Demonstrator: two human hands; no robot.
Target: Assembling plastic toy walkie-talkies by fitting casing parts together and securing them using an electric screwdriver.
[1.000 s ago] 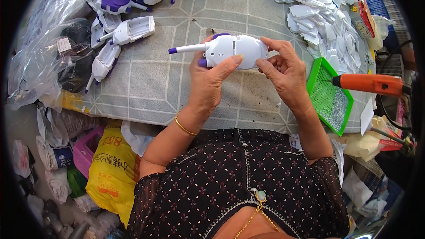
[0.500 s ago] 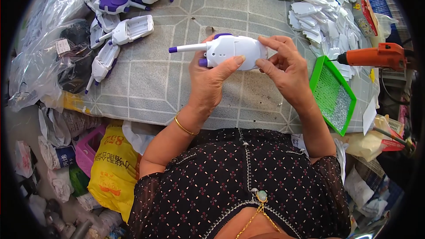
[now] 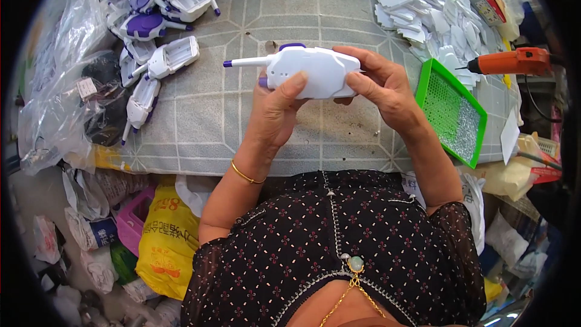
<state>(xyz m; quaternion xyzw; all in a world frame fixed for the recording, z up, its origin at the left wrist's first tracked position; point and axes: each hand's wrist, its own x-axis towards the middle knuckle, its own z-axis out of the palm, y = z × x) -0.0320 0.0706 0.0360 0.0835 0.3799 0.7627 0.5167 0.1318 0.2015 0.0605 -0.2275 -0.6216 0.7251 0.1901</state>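
Both hands hold a white toy walkie-talkie with purple trim over the middle of the table, its smooth back up and its purple-tipped antenna pointing left. My left hand is closed round the antenna end, thumb pressed on the back face. At the opposite end my right hand grips with thumb and fingers; a thin white edge shows beside its thumb. Some fingertips are hidden beneath the toy. At the far left lies a pile of similar toys, some showing hollow battery bays. White flat covers are heaped at the far right.
A green tray of small silvery screws lies right of my right forearm. Beyond it is an orange electric screwdriver, its bit pointing left. Clear plastic bags cover the table's left edge. A yellow bag stands below the table.
The walkie-talkie has shifted slightly left in view, and its back is tilted a little differently. My right thumb and fingers have moved along its right end. Both hands keep hold.
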